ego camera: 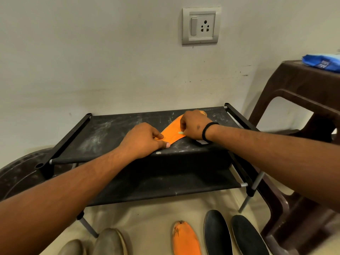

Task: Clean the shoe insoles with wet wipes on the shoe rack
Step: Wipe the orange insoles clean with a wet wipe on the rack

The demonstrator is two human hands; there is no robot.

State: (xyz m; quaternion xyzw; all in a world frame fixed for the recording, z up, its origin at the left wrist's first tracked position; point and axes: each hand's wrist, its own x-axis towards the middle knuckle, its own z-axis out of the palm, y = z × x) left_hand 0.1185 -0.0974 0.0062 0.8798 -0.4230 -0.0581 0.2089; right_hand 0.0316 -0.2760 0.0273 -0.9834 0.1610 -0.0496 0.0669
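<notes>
An orange insole (172, 134) lies flat on the top shelf of the black shoe rack (103, 133), running diagonally from the front middle toward the back right corner. The left hand (145, 139) pins its near end, thumb and curled fingers pinching the edge against the fabric. The right hand (195, 127) sits over the far half with fingers curled round a small pale wad, probably a wet wipe (181, 132), pressed to the insole. The insole looks thin, light and floppy, so it would likely slide or buckle under rubbing unless one end is held down; gripping at the heel or toe edge and wiping away from that hold seems the safest way. The shelf is soft stretched cloth that sags, so hard pressure may dip it. The front edge of the shelf is just beside the left thumb, and the insole could slip off there. Open shelf lies to the left; the right side is tighter, with a brown plastic chair (298, 111) close by. A second orange insole (185, 238) waits on the floor between grey shoes (108, 242) and dark shoes (217, 232).
</notes>
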